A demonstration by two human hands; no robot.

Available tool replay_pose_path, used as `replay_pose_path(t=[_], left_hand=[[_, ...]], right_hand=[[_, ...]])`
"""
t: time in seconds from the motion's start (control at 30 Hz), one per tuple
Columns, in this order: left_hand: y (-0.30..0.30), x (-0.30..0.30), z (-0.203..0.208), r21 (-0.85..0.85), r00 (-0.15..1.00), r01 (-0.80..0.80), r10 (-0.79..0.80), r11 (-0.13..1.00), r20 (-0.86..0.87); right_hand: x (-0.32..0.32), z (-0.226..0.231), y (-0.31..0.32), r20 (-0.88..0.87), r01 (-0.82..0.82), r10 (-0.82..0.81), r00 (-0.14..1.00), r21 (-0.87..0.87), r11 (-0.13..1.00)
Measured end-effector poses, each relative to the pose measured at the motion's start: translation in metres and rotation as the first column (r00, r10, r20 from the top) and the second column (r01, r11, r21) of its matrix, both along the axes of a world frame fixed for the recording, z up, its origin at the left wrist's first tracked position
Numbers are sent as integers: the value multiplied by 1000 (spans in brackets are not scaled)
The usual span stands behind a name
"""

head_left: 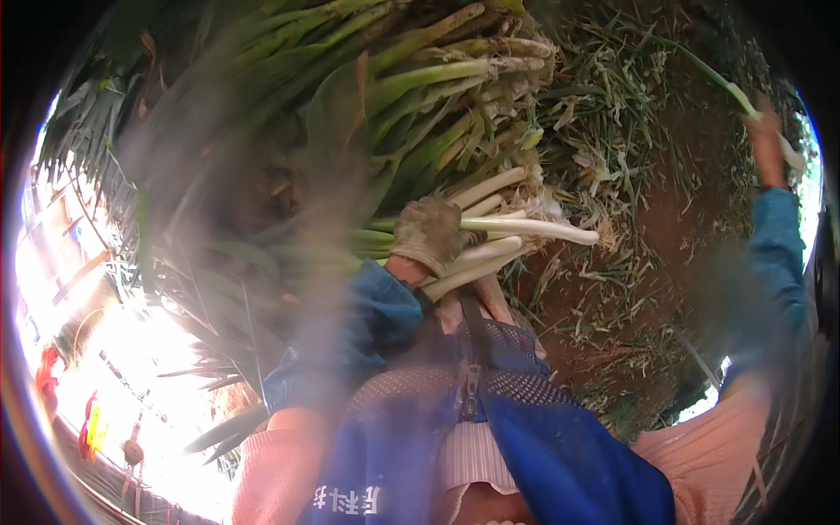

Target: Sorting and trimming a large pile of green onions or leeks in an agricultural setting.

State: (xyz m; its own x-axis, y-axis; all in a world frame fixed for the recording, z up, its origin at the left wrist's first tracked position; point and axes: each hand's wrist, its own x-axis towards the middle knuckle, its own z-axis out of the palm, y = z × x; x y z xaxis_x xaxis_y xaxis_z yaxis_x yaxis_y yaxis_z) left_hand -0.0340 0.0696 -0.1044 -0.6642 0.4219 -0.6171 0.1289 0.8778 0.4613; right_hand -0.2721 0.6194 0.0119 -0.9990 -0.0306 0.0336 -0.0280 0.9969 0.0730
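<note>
My left hand (429, 232), in a dirty grey glove, is closed around a small bundle of leeks (525, 229) whose white stalks point right. The bundle lies against my chest, just below a big pile of leeks (437, 79) with white bases and green leaves. My right hand (768, 144) is stretched far out to the right, in a blue sleeve (779, 254). It grips a single leek (739, 94) by its white stalk, the green leaf trailing up and left. The lens is smeared, so the left half looks hazy.
Red-brown soil (674, 219) strewn with cut green leaves and roots lies between my two hands. My blue apron (560, 455) and a mesh vest (512, 350) fill the lower middle. Long leek leaves (175, 175) spread to the left, beside a glaring sunlit patch (131, 367).
</note>
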Motion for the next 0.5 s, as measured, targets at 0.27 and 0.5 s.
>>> replay_pose_path(t=[0.27, 0.5], left_hand=[[7, 43, -44, 143, 943, -45, 89, 989, -320], [7, 13, 3, -1, 992, 48, -48, 999, -114]], right_hand=[[164, -168, -455, 191, -574, 855, 482, -668, 473], [93, -201, -427, 558, -542, 598, 576, -287, 790]])
